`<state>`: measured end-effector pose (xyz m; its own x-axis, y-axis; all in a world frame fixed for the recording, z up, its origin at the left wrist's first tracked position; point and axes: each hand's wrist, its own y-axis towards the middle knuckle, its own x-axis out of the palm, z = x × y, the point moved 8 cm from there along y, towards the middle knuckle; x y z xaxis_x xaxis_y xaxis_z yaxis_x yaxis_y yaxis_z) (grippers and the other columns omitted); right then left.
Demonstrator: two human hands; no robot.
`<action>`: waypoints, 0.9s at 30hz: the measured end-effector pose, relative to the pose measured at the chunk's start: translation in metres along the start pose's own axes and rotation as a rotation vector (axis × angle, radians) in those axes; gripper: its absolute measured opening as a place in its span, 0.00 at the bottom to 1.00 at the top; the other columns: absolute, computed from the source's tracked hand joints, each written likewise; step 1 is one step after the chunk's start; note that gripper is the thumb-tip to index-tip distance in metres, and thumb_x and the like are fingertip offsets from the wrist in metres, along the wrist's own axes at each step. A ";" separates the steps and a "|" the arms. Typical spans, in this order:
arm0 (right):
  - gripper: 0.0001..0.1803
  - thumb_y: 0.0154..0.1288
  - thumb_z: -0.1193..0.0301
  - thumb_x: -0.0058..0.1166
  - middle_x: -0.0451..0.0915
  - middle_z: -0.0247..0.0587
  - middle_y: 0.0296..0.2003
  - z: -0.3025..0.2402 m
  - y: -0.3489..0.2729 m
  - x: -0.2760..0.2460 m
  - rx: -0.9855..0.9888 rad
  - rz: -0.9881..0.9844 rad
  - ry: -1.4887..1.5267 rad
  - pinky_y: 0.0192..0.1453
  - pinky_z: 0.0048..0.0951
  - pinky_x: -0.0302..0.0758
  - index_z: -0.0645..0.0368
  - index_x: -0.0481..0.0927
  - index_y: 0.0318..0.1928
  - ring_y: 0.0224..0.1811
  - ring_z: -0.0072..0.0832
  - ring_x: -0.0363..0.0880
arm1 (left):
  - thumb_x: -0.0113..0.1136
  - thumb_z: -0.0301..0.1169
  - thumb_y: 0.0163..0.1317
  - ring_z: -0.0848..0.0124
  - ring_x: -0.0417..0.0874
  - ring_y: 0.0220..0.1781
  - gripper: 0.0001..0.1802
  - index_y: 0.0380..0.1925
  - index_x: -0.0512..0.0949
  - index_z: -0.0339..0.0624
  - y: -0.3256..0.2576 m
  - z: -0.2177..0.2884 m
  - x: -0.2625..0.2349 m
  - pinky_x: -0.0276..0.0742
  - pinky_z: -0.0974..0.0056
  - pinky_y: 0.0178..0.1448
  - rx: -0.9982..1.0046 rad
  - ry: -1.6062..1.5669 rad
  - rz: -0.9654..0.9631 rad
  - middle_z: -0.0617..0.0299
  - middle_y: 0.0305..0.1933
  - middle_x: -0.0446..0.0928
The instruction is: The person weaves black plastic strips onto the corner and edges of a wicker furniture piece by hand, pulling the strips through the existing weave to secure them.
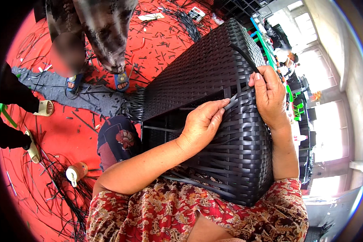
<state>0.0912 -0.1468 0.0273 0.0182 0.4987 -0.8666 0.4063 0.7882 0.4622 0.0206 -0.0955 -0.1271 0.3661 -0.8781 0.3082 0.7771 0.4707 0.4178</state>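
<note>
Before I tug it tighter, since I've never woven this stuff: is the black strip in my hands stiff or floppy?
Probably springy rather than limp: the black strip rises in a smooth arc from the right hand. Likely smooth and a bit slippery, given its sheen. The left hand pinches a flat end at the woven box.

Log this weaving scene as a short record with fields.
Workpiece: large black woven plastic-strip box frame, tilted on the person's lap
Left hand: pinching a flat black strip at the open gap
Right hand: grip closed on a black strip end at the box edge
Floor: red mat strewn with black offcuts
Nearby: orange bottle with white cap; another person's sandalled feet
</note>
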 end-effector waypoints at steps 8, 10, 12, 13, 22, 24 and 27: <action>0.03 0.65 0.77 0.46 0.72 0.42 0.24 0.007 0.000 -0.002 0.005 0.014 0.024 0.34 0.31 0.68 0.64 0.71 0.34 0.27 0.33 0.72 | 0.54 0.16 0.54 0.61 0.75 0.42 0.15 0.43 0.77 0.36 0.018 0.026 0.002 0.71 0.63 0.50 0.306 0.135 0.077 0.54 0.42 0.74; 0.03 0.65 0.77 0.46 0.73 0.42 0.24 0.013 -0.001 -0.001 0.017 0.012 0.069 0.34 0.31 0.68 0.64 0.71 0.34 0.27 0.32 0.72 | 0.55 0.20 0.59 0.68 0.78 0.39 0.13 0.45 0.76 0.36 0.031 0.033 0.002 0.73 0.66 0.46 0.302 0.169 0.103 0.56 0.38 0.77; 0.03 0.65 0.77 0.46 0.72 0.40 0.23 0.012 -0.001 -0.002 0.017 0.030 0.058 0.34 0.30 0.69 0.64 0.71 0.35 0.27 0.31 0.72 | 0.55 0.22 0.61 0.73 0.78 0.37 0.13 0.47 0.76 0.36 0.046 0.026 0.007 0.74 0.68 0.43 0.106 0.052 0.078 0.58 0.34 0.78; 0.03 0.66 0.77 0.45 0.72 0.39 0.23 0.013 -0.001 -0.002 0.041 0.018 0.093 0.35 0.28 0.69 0.64 0.71 0.35 0.27 0.28 0.72 | 0.58 0.25 0.62 0.78 0.76 0.33 0.12 0.45 0.76 0.35 0.052 0.026 0.006 0.73 0.72 0.39 0.100 0.094 0.099 0.61 0.31 0.77; 0.05 0.69 0.77 0.41 0.75 0.35 0.25 0.040 -0.005 -0.005 0.174 0.011 0.437 0.36 0.22 0.71 0.64 0.70 0.36 0.30 0.19 0.73 | 0.62 0.26 0.58 0.73 0.76 0.31 0.07 0.36 0.82 0.36 0.062 0.014 0.023 0.72 0.69 0.39 0.136 0.086 0.057 0.61 0.28 0.77; 0.05 0.69 0.76 0.41 0.75 0.36 0.25 0.039 -0.007 -0.008 0.154 0.032 0.369 0.36 0.23 0.71 0.64 0.70 0.36 0.31 0.18 0.73 | 0.62 0.26 0.58 0.72 0.75 0.30 0.07 0.36 0.82 0.36 0.061 0.019 0.024 0.71 0.68 0.37 0.158 0.091 0.025 0.61 0.26 0.75; 0.02 0.65 0.78 0.46 0.74 0.41 0.24 0.010 0.000 -0.016 -0.081 0.039 0.013 0.33 0.28 0.70 0.63 0.71 0.36 0.27 0.29 0.74 | 0.61 0.26 0.58 0.71 0.75 0.32 0.07 0.36 0.82 0.36 0.061 0.019 0.025 0.71 0.68 0.38 0.208 0.092 0.022 0.60 0.27 0.75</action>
<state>0.1003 -0.1584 0.0387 0.0203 0.5335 -0.8455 0.3298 0.7948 0.5094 0.0670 -0.0869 -0.0777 0.4344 -0.8670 0.2444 0.6495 0.4894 0.5819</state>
